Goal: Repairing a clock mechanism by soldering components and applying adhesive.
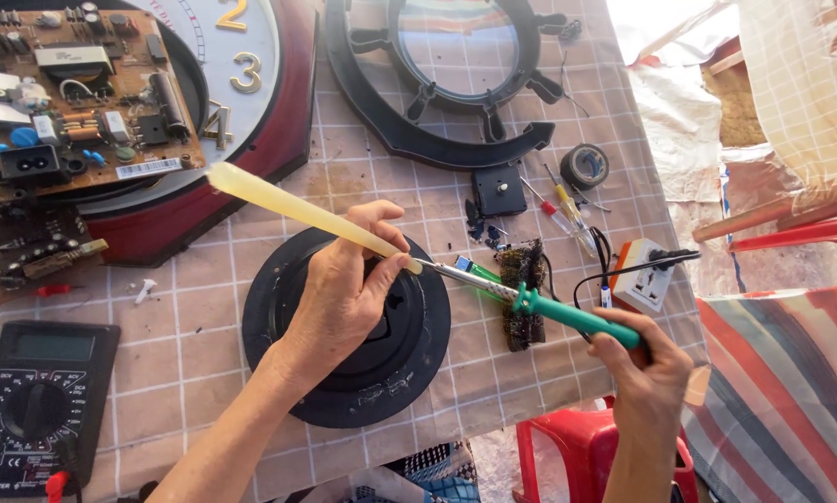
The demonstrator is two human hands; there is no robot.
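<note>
Holding a long pale-yellow glue stick [297, 210], the left hand [344, 293] grips it between thumb and fingers near its lower end; the stick slants up and to the left over the table. Its lower tip meets the metal shaft of a soldering iron [521, 300], just above a round black disc [344, 377] lying flat on the checked tablecloth [204, 335].

Right hand [644, 373] clenched around the green handle of the iron, tip pointing left toward the stick. A black cord runs from the handle end up to a white socket block [644, 279].

Around the work: a dark, worn sponge pad [523, 293] just behind the iron's shaft. A small black square clock movement [499, 190] beyond it, with two small screwdrivers [567, 212] and a roll of black tape [584, 166] to its right. A black ring-shaped frame [437, 140] at top centre. A wall clock [260, 102] with gold numerals at top left, a brown circuit board [83, 93] lying on its face. A black multimeter [37, 405] at the lower left edge. A red plastic stool [567, 447] below the table edge.
</note>
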